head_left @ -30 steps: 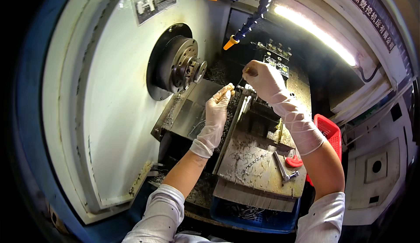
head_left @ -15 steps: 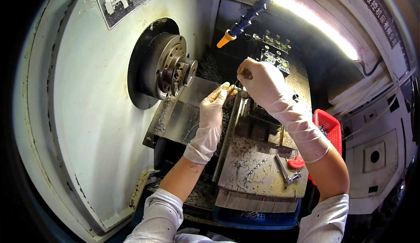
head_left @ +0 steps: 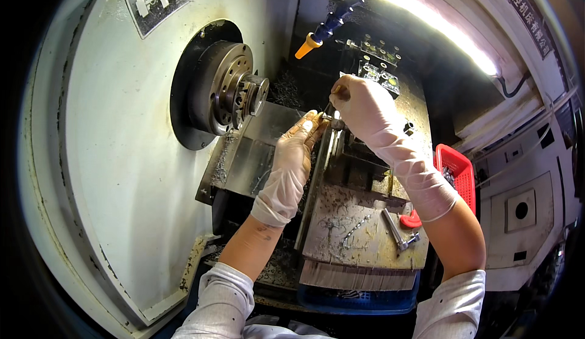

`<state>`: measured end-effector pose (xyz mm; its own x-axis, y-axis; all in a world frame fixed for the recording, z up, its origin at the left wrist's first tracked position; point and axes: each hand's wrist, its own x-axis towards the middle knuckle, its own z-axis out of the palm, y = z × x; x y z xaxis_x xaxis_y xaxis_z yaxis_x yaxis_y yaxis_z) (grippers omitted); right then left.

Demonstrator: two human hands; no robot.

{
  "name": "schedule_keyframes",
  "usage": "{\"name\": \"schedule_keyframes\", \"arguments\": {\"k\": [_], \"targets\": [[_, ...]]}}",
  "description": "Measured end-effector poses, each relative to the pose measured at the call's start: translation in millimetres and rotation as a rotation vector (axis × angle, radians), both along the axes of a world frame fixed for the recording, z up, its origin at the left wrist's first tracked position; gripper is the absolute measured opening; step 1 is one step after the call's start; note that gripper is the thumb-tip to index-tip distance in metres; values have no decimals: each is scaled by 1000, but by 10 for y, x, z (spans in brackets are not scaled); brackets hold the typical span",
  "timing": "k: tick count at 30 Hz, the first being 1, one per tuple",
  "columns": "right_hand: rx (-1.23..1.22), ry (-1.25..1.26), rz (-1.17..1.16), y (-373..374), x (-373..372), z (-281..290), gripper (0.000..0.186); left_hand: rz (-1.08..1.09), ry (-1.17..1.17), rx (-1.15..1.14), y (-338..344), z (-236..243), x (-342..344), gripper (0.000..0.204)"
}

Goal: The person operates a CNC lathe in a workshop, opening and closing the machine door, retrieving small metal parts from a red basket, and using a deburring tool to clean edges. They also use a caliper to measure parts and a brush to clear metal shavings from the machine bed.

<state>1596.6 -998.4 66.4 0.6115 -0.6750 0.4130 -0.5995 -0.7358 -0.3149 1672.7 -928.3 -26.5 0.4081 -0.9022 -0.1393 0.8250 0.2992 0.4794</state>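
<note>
My left hand [head_left: 295,147], in a thin white glove with dirty fingertips, pinches at the end of a small metal tool holder [head_left: 336,124] on the lathe's slide. The little piece at its fingertips is too small to make out. Above and right of it, my gloved right hand [head_left: 367,104] is closed, its thumb and fingers pressed together. A thin dark sliver seems to run down from that pinch, but its kind is hidden. To the left, the lathe chuck [head_left: 231,86] stands out from the pale machine wall, apart from both hands.
An orange-tipped coolant hose [head_left: 309,45] hangs above the hands. Behind them stands a tool block [head_left: 381,80]. A wrench [head_left: 396,230] and a red-handled item [head_left: 411,219] lie on the chip-strewn plate [head_left: 335,217]. A red basket [head_left: 464,180] is at right, a blue tray [head_left: 359,305] below.
My left hand has turned slightly, its fingers now straighter along the holder's end. The right hand's pinch has come a little closer to the left fingertips. The whole view has shifted slightly.
</note>
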Motion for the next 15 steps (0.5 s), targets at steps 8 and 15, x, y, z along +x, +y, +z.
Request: {"name": "schedule_keyframes", "arguments": {"k": [8, 15], "targets": [[-156, 260, -12, 148, -4, 145, 11, 29, -33, 13, 10, 31, -23, 22], [-112, 617, 54, 152, 125, 343, 10, 40, -75, 30, 17, 35, -45, 23]]}}
